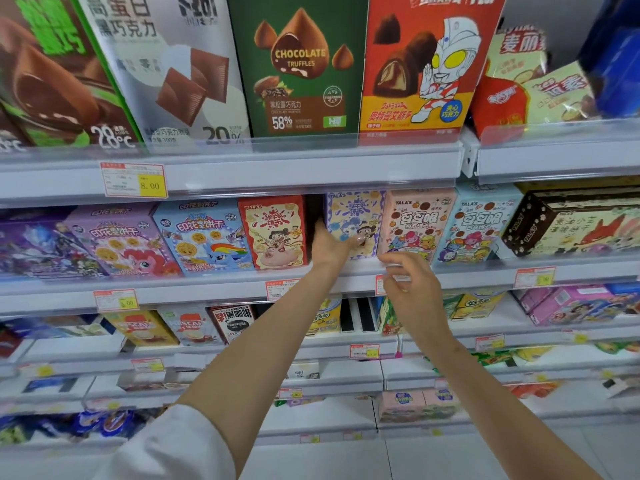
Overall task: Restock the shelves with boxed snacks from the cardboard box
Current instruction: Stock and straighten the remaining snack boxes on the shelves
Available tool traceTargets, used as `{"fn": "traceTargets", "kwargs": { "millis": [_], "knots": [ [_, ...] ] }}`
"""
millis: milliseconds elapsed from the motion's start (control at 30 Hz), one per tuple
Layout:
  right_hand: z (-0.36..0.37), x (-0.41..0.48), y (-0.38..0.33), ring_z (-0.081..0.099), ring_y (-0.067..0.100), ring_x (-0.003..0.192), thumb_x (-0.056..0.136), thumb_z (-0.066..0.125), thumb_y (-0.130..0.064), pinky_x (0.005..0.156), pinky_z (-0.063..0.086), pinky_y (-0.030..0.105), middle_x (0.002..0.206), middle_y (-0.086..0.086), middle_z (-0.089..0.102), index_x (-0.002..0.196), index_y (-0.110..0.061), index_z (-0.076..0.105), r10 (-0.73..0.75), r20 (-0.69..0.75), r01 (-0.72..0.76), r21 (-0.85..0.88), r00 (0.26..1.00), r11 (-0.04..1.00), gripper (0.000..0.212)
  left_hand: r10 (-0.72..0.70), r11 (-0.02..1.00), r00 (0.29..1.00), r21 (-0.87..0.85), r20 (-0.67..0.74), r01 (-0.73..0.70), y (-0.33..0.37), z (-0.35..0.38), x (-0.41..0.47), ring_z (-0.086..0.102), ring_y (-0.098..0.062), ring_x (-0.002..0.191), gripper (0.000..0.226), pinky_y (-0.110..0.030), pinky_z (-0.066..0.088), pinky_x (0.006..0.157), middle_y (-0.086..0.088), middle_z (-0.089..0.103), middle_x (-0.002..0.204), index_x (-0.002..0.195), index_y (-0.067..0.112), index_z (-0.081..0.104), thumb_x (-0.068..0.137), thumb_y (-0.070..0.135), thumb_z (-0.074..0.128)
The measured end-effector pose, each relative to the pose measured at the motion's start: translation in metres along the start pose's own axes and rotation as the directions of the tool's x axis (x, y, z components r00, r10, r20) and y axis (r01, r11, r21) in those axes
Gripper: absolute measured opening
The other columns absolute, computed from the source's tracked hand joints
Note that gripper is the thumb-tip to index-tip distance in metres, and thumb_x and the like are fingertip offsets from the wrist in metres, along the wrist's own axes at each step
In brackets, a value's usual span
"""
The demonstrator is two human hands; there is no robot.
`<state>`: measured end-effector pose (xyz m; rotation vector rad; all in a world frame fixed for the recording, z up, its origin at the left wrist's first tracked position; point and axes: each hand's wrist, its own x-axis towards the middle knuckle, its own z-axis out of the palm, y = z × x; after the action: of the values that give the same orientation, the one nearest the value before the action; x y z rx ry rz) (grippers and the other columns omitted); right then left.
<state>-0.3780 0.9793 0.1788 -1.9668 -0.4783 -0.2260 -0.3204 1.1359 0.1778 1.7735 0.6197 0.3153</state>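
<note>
The purple-and-white snack box [358,214] stands upright on the middle shelf [207,284], and your left hand [329,244] has it by its lower left corner. Your thumb lies across the front face and your fingers reach into the dark gap [313,213] along the box's left side, where they are hidden from view. Just left of that grip, across the gap, stands a red snack box [273,233]. Touching the held box on the side away from your grip is a pink snack box [414,221], and beyond that a light-blue snack box [479,226].

Your right hand [408,282] hovers below and to the right of the grip, in front of the shelf edge under the pink box. Its fingers are loosely curled and hold nothing. A price tag [282,289] sits on the rail just below your left wrist. Straight above the grip, on the next shelf up, stands a green truffle box [298,71].
</note>
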Motion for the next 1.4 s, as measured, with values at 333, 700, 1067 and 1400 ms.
{"fn": "traceTargets", "kwargs": {
  "millis": [333, 700, 1067, 1400],
  "knots": [
    [-0.02, 0.009, 0.002, 0.055, -0.002, 0.093, 0.089, 0.055, 0.001, 0.075, 0.04, 0.001, 0.111, -0.002, 0.054, 0.102, -0.023, 0.062, -0.124, 0.005, 0.124, 0.035, 0.992, 0.992, 0.028, 0.033, 0.993, 0.998, -0.114, 0.048, -0.028, -0.001, -0.003, 0.015, 0.055, -0.026, 0.117, 0.08, -0.04, 0.042, 0.104, -0.01, 0.058, 0.125, 0.134, 0.004, 0.04, 0.067, 0.01, 0.083],
    [-0.006, 0.014, 0.015, 0.056, 0.012, 0.103, 0.088, 0.055, 0.0, 0.087, 0.038, 0.005, 0.112, 0.001, 0.057, 0.104, -0.016, 0.065, -0.351, -0.058, 0.35, -0.033, 0.935, 0.936, 0.025, 0.133, 0.983, 0.99, -0.121, -0.049, -0.138, -0.004, 0.002, 0.007, 0.055, -0.022, 0.113, 0.072, -0.033, 0.044, 0.097, -0.008, 0.058, 0.122, 0.126, 0.004, 0.042, 0.069, 0.021, 0.083],
    [0.0, 0.079, -0.04, 0.052, 0.037, 0.113, 0.088, 0.055, -0.02, 0.093, 0.045, 0.045, 0.129, 0.019, 0.052, 0.134, -0.003, 0.046, -0.62, 0.337, 0.678, -0.57, 0.709, 0.465, 0.05, 0.269, 0.96, 0.957, 0.117, -0.111, -0.256, -0.009, -0.001, -0.016, 0.054, -0.027, 0.115, 0.079, -0.043, 0.047, 0.093, -0.012, 0.053, 0.128, 0.135, 0.004, 0.034, 0.072, 0.024, 0.078],
    [-0.003, 0.127, -0.058, 0.048, 0.033, 0.123, 0.091, 0.046, -0.053, 0.093, 0.045, 0.042, 0.14, 0.016, 0.045, 0.146, -0.013, 0.015, -0.281, 0.503, 0.571, -0.769, 0.818, 0.288, 0.075, 0.439, 0.767, 0.898, 0.539, -0.046, -0.347, -0.026, -0.004, -0.037, 0.045, -0.029, 0.123, 0.085, -0.036, 0.042, 0.091, -0.016, 0.042, 0.137, 0.145, 0.003, 0.011, 0.087, 0.033, 0.064]
  ]
}}
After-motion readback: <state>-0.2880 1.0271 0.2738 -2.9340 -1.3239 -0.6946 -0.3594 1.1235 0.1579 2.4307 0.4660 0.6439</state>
